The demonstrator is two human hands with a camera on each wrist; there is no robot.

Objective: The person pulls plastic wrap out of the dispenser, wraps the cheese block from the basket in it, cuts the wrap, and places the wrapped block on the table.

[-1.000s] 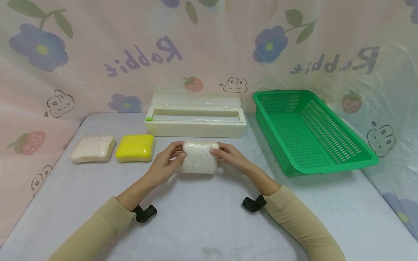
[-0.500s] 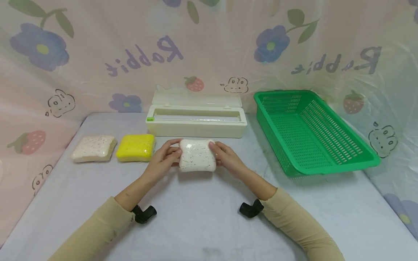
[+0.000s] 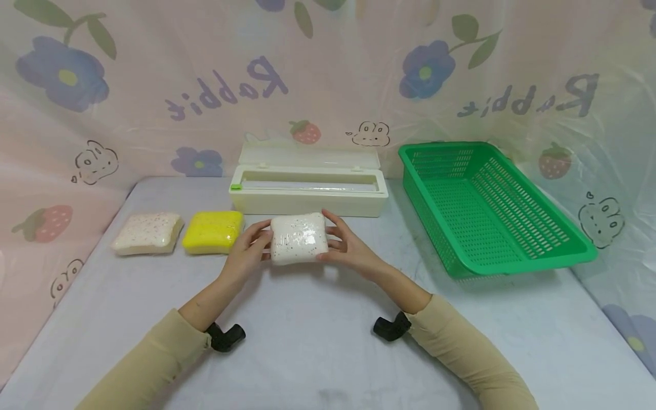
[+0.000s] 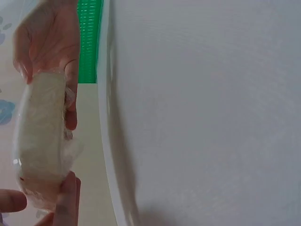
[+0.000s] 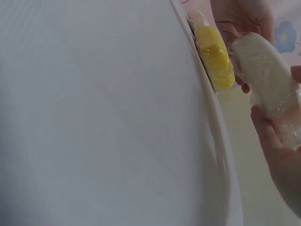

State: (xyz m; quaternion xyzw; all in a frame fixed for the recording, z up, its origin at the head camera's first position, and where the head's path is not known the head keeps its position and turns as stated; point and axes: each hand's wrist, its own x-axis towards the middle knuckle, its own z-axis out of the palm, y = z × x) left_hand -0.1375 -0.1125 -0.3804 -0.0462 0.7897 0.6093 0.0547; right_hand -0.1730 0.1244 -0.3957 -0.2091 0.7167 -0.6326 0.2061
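Note:
A white, dark-speckled sponge (image 3: 299, 239), wrapped in shiny clear film, is held up off the table between both hands. My left hand (image 3: 245, 249) grips its left end, thumb on the near face and the other fingers behind. At the opposite end my right hand (image 3: 356, 253) holds it, thumb low on the edge and index finger up at the top corner. Loose, crinkled film shows along the side of the sponge (image 4: 42, 127) in the left wrist view. To the left lie a wrapped yellow sponge (image 3: 212, 232) and a wrapped pale speckled sponge (image 3: 147, 233).
Behind the hands stands a white cling film dispenser (image 3: 307, 204), lid up, with a roll inside. A green slotted basket (image 3: 427, 213) occupies the right side of the white-covered table (image 3: 318, 341). A printed curtain (image 3: 328, 74) hangs along the back.
The held sponge has shifted slightly left and up and turned its face more toward the camera. My right hand's thumb has moved from the sponge's upper face to its lower right edge.

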